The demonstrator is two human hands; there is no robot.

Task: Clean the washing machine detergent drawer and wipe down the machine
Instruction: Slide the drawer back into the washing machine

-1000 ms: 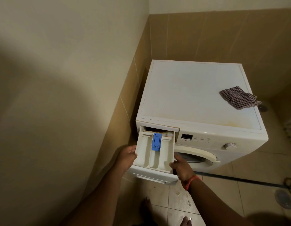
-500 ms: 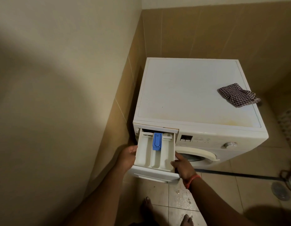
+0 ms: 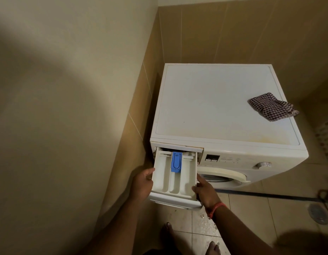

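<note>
Two hands hold one drawer. The left hand (image 3: 142,183) grips the left wall of the white plastic detergent drawer (image 3: 175,179), thumb hooked over the rim and fingers curled beneath. The drawer juts from the top-left corner of the single white front-loading washing machine (image 3: 214,107), showing three smooth moulded troughs and one blue plastic insert (image 3: 176,161) in the middle trough. The right hand (image 3: 205,191), with an orange band at its wrist, clasps the drawer's right wall, fingers bent round the edge. Farther right, one crumpled checked cloth (image 3: 272,106) lies on the machine's flat top near the right edge.
</note>
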